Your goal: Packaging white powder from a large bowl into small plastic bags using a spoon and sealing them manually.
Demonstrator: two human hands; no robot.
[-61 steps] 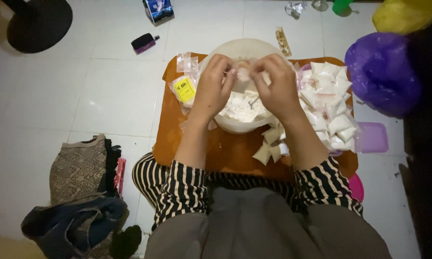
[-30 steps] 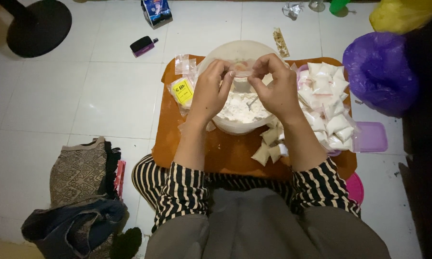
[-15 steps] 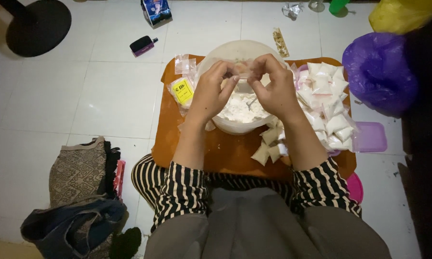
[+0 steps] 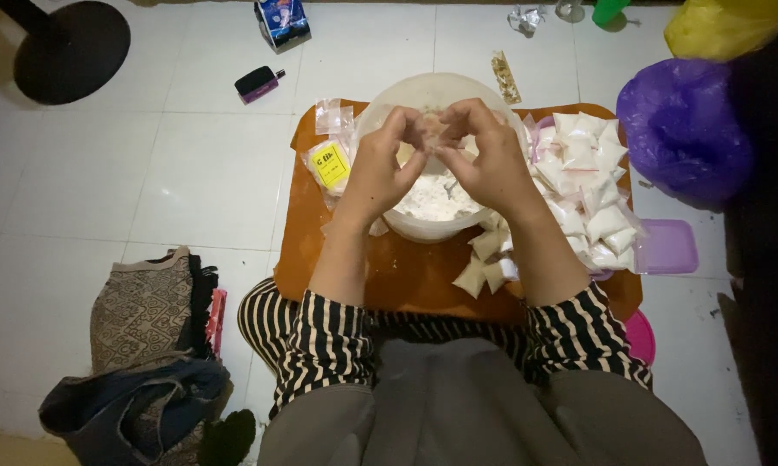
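left hand (image 4: 378,177) + right hand (image 4: 491,168): pinching small plastic pouch (image 4: 432,129) above powder bowl (image 4: 432,226) | seemingly light, soft; hold by top edge

I see a white tiled floor (image 4: 190,173) carrying an orange low table (image 4: 406,276). On the table: a translucent bowl (image 4: 423,223) of white powder, a heap of filled small white packets (image 4: 592,185) at its right, 3 more packets (image 4: 488,263) near the front edge, and a bag with a yellow label (image 4: 330,164) at its left. On the floor: a purple plastic bag (image 4: 682,129), a yellow bag (image 4: 721,26), a purple lid (image 4: 669,246), a black round base (image 4: 69,47), a small dark case (image 4: 258,84), and patterned bags (image 4: 143,311) at lower left.
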